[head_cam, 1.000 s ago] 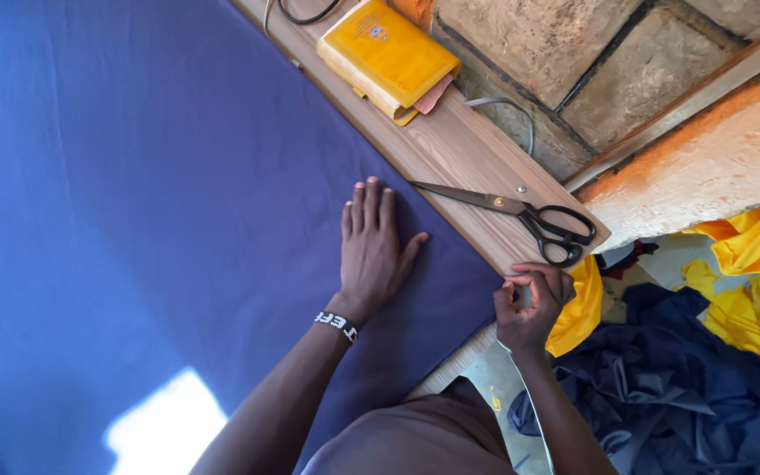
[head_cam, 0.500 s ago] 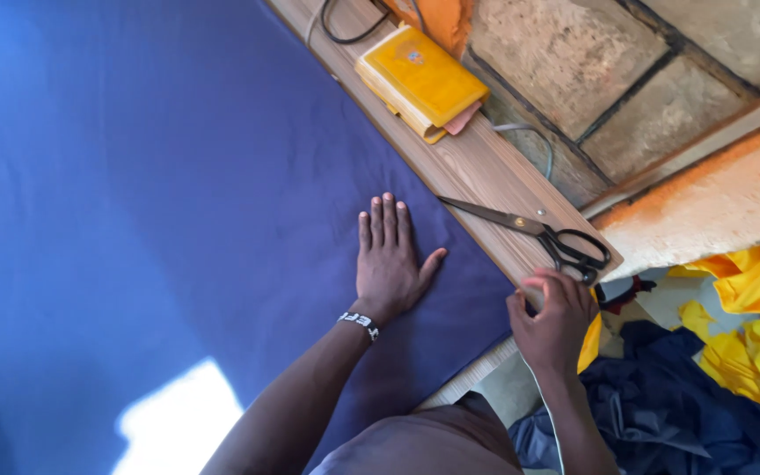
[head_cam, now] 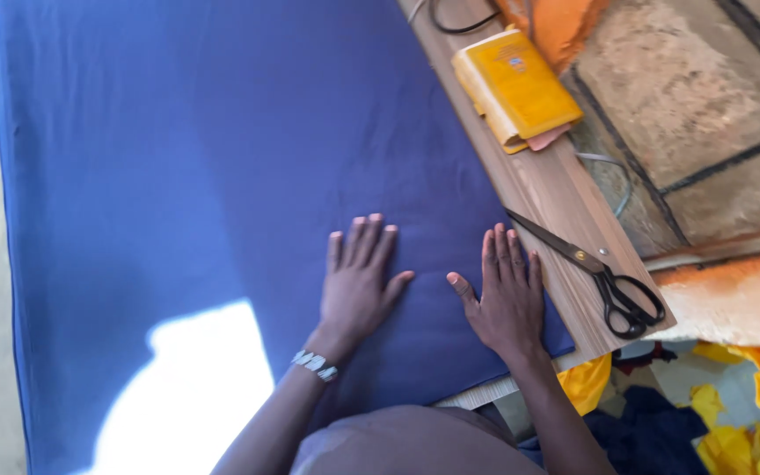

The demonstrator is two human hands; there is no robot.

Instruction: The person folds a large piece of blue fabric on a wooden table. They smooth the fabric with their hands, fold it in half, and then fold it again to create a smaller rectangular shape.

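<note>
- The blue cloth (head_cam: 222, 158) fills the left and middle of the frame, spread flat over the table (head_cam: 565, 198); its right edge runs diagonally from top centre down to the lower right, leaving a narrow strip of bare wood.
- The left hand (head_cam: 358, 281) lies palm down on the cloth just below centre, fingers (head_cam: 371, 233) stretched out and released — grasping nothing. A beaded bracelet (head_cam: 314, 363) sits at its wrist.
- The right hand (head_cam: 507, 299) lies flat beside it, near the cloth's right edge, fingers likewise spread and empty; the two thumbs are close but apart.
- Wide open cloth lies above and to the left of both hands, with a bright sunlit patch (head_cam: 195, 387) at lower left.
- On the wood strip, black-handled scissors (head_cam: 595, 273) lie just right of the right hand, blades closed and pointing up-left, not touched.
- Farther up the strip, in the upper right, a yellow book (head_cam: 516, 88) rests partly over the table's outer edge — a dark cable (head_cam: 459, 22) curls above it.
- Below the table's near corner, at lower right, yellow scraps (head_cam: 749, 413) and dark blue scraps (head_cam: 653, 435) lie heaped on the floor.
- No containers show.
</note>
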